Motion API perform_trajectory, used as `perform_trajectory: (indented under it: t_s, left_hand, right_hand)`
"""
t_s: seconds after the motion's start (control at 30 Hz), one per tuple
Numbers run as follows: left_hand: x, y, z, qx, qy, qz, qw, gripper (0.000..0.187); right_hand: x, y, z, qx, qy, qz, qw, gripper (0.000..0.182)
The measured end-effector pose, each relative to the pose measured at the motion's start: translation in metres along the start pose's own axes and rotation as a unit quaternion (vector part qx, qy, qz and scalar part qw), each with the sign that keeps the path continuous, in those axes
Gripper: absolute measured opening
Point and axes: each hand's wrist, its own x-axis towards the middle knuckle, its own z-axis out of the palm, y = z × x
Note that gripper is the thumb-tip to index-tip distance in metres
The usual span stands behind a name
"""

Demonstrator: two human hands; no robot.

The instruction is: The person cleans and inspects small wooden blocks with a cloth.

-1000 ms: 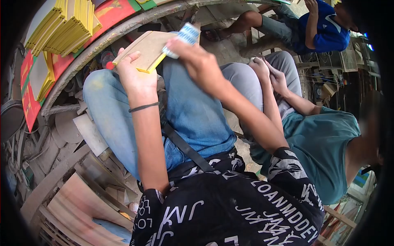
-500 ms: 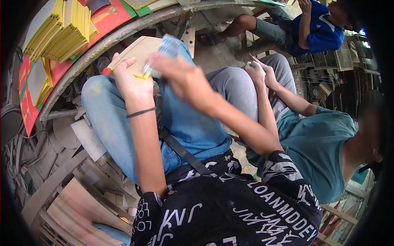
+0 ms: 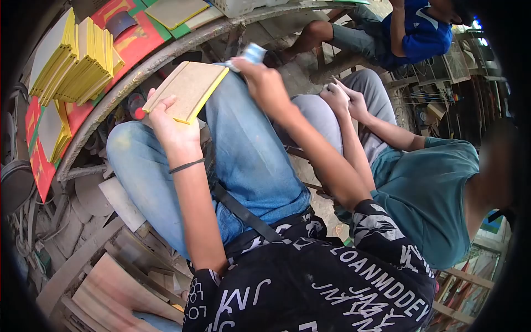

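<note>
Currently: one tan board (image 3: 191, 86), yellow along its edge, above my jeans (image 3: 254, 149). Left hand (image 3: 176, 126) — fingers closed on the board's near-left corner, thumb on the upper face. Right hand (image 3: 268, 86) — fingers wrapped around a blue-and-white piece (image 3: 255, 53), blurred, just beside the board's far-right corner; contact between them I cannot tell. Ahead-left, on the bench (image 3: 196, 36): a stack of yellow-edged boards (image 3: 77, 61) on a red sheet (image 3: 156, 34). Farther along: a white crate (image 3: 246, 6). At my right: a seated person in a teal shirt (image 3: 428, 191), hands together.
</note>
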Motion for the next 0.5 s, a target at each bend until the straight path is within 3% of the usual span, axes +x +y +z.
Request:
perform_trajectory:
  t_s: [0.03, 0.1, 0.17, 0.33, 0.43, 0.5]
  left_hand:
    - [-0.002, 0.002, 0.002, 0.001, 0.000, 0.004, 1.000, 0.065]
    - [-0.002, 0.003, 0.010, -0.004, -0.003, 0.011, 1.000, 0.064]
    - [-0.003, -0.001, 0.007, 0.003, -0.002, 0.024, 1.000, 0.064]
    - [0.003, 0.000, 0.001, 0.000, -0.004, 0.017, 1.000, 0.065]
    - [0.000, -0.009, 0.003, -0.011, 0.005, 0.014, 1.000, 0.066]
    - [0.002, -0.010, 0.003, -0.016, 0.006, 0.033, 0.999, 0.066]
  right_hand:
    - [0.009, 0.007, -0.009, -0.006, -0.025, 0.064, 0.998, 0.038]
    - [0.006, -0.001, -0.012, 0.014, -0.013, 0.058, 0.998, 0.034]
    - [-0.004, -0.023, -0.007, 0.103, 0.077, -0.110, 0.986, 0.037]
    - [-0.019, -0.051, -0.008, 0.086, 0.017, -0.191, 0.978, 0.047]
    - [-0.006, -0.020, -0.004, 0.063, 0.037, -0.133, 0.988, 0.048]
    - [0.004, -0.013, -0.004, 0.044, 0.057, -0.146, 0.987, 0.045]
